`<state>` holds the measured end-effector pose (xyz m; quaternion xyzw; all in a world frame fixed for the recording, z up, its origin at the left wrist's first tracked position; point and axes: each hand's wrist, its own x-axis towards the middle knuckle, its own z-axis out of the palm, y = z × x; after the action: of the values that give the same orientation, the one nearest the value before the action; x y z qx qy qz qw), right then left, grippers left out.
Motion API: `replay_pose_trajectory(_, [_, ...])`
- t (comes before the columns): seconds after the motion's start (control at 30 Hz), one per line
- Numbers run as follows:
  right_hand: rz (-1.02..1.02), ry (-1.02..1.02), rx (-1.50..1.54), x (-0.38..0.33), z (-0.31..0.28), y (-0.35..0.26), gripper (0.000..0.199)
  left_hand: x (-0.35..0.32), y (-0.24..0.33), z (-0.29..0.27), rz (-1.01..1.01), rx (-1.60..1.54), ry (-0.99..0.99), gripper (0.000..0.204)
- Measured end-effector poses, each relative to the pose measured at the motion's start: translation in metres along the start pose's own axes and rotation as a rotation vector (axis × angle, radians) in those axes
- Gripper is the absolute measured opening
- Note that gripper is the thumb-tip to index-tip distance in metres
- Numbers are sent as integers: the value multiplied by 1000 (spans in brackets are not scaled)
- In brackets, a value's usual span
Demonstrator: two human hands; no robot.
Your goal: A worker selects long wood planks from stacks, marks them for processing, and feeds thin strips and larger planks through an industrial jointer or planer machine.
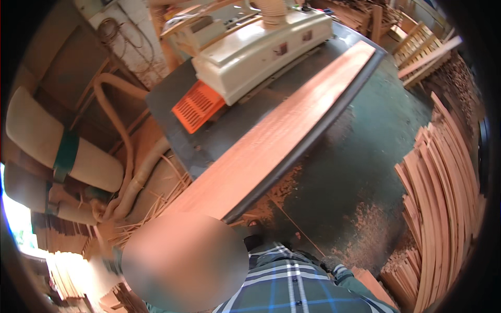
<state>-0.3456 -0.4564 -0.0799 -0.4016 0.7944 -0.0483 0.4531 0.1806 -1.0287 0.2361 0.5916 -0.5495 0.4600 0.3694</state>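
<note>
A long reddish wooden board lies diagonally along the near edge of a dark machine table. Its lower-left end runs under a round blurred patch, which hides what is there. My left hand does not show. Down by my right side, a greyish shape just past the plaid cuff appears to be my right hand; it is small and its fingers cannot be made out. It is apart from the board, with stacked wood strips nearest to it.
On the table stands a cream machine housing with an orange slotted guard. Hoses and dust bags are at the left. Stacked wood strips line the right; sawdust covers part of the floor.
</note>
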Motion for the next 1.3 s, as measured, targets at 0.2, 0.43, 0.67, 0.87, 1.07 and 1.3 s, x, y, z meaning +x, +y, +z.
replay_pose_trajectory(0.2, [-34,-179,-354,22,-64,3,15,-99,-33,-29,-180,33,-502,31])
replay_pose_trajectory(0.43, [43,301,363,28,-127,-64,30,-123,-82,-44,-267,180,-1049,47])
replay_pose_trajectory(0.67, [-31,163,423,-1,-105,-89,24,-104,-34,-104,-493,-34,-1479,80])
replay_pose_trajectory(0.87, [-46,131,425,20,-94,-22,28,-152,101,-166,-803,-789,-1804,63])
replay_pose_trajectory(1.07, [137,303,578,31,-151,60,36,-149,311,-215,-1773,-1806,-1874,70])
replay_pose_trajectory(1.3, [272,321,595,30,-149,176,58,-127,548,-240,-1759,-1438,-1418,63])
